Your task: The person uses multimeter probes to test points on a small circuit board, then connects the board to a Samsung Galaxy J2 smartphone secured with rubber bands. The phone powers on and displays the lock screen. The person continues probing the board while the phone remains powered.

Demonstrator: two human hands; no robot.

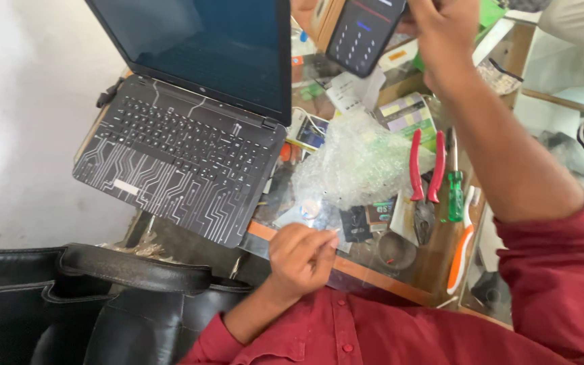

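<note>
Black phone (363,30) pinched in right hand (444,37) above laptop (190,122); left hand (300,260) curled shut, below laptop; steady phone.

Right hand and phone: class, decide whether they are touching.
Touching. The head view shows the right hand gripping the dark phone by its edge, raised above the cluttered table.

The right hand (444,37) holds a dark smartphone (363,30) up above the cluttered desk. The left hand (300,260) pinches a clear plastic sheet (299,217) at the desk edge, beside bubble wrap (356,162), red-handled pliers (426,172), a green screwdriver (455,189) and an open laptop (190,128).
</note>
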